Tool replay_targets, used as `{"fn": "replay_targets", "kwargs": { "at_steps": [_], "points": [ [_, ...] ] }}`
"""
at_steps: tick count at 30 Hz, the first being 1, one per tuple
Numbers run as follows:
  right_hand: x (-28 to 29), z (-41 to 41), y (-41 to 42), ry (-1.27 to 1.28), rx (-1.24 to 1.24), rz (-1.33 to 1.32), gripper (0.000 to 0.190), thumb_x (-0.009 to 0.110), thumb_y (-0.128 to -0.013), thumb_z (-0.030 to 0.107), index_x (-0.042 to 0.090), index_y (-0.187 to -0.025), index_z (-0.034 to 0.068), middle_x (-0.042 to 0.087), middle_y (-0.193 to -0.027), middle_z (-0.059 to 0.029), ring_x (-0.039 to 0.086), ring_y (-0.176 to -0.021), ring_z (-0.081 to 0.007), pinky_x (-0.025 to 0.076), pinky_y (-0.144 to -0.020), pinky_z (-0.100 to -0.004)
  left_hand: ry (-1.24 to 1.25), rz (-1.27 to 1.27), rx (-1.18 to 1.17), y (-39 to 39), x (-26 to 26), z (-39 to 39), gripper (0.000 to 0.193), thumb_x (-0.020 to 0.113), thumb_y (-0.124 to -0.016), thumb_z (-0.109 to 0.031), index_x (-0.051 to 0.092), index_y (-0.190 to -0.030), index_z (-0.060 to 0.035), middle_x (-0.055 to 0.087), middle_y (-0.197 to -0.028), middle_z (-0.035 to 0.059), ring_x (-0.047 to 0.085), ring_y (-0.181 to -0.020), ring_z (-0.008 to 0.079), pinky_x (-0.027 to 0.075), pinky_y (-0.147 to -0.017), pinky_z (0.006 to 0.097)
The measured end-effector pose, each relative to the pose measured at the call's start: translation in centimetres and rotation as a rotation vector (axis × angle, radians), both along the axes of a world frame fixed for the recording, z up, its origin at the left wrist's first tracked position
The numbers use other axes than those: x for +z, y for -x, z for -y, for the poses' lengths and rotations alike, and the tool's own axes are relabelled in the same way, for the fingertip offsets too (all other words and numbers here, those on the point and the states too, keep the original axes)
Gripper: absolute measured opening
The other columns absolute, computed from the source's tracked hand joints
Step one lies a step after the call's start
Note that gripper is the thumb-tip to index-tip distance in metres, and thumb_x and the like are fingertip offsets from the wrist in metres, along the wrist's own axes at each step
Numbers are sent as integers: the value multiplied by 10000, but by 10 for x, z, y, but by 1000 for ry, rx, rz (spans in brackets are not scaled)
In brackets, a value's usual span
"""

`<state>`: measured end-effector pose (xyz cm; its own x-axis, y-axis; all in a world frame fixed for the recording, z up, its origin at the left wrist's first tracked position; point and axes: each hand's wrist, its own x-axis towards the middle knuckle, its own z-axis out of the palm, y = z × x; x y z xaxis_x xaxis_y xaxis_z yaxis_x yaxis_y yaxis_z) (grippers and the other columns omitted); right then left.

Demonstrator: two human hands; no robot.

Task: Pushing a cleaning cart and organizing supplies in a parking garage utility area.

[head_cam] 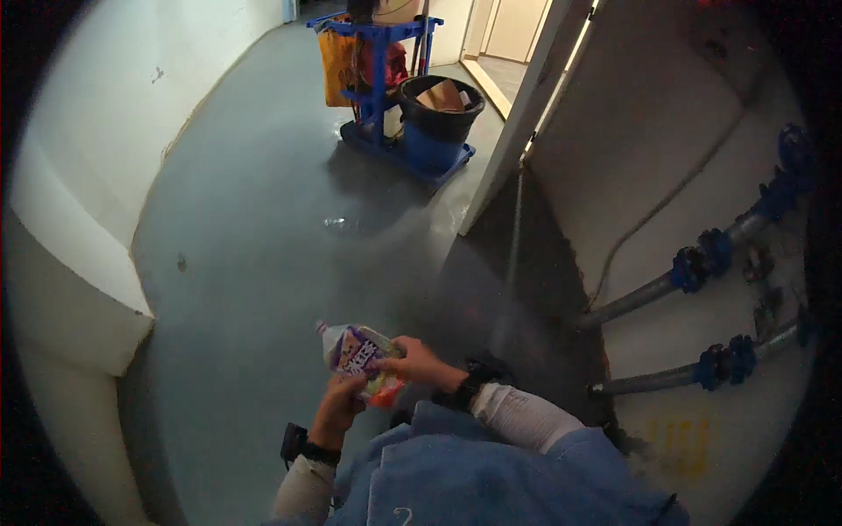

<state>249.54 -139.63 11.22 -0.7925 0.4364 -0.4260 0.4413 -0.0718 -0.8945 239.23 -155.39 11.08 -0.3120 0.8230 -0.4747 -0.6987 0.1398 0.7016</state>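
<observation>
In front of my body, both hands hold a clear plastic bottle (352, 352) with a purple and white label. It lies tilted, its pink cap towards the upper left. My left hand (337, 404) grips the near side, and my right hand (421, 361) is closed around the right side. Yellow-green and orange-red wrapping (385, 393) shows against the bottle between the hands; I cannot tell whether it is a separate packet. Each wrist carries a black strap with a device, and the fingertips are partly hidden.
A blue cleaning cart (378, 85) stands ahead with a yellow bag (334, 66) and a black-lined bucket (437, 135) containing cardboard. An open door (520, 98) is to its right. Pipes with blue flanges (691, 269) run along the right wall; a white wall ledge (85, 335) juts out left.
</observation>
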Motion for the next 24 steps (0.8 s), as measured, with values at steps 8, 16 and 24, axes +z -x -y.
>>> {"fn": "replay_targets", "kwargs": {
  "at_steps": [8, 16, 24],
  "points": [
    [-129, -30, 41, 58, 174, -144, 463, 723, -710, 343, 561, -990, 11, 610, -851, -67, 570, -751, -123, 468, -646, -271, -148, -111, 382, 2, -121, -25, 296, 606, -748, -118, 539, -1031, -61, 588, -888, -7, 559, -661, 53, 395, -437, 154],
    [-100, -69, 67, 856, -179, -411, 550, 324, -882, 543, 534, -1033, 58, 605, -940, -79, 588, -813, -165, 464, -758, -307, -186, -547, 485, 38, -146, -68, 206, 564, -820, -94, 564, -1017, -36, 570, -935, 49, 561, -780, 165, 477, -633, 282],
    [-171, -137, 191, 969, -214, -697, 533, 346, -889, 468, 552, -922, -22, 619, -878, -144, 593, -771, -247, 462, -772, -358, -72, -312, 594, 91, -121, -141, 117, 632, -800, -142, 561, -887, -111, 536, -705, -53, 433, -499, 37, 335, -415, 195]
  ]
}}
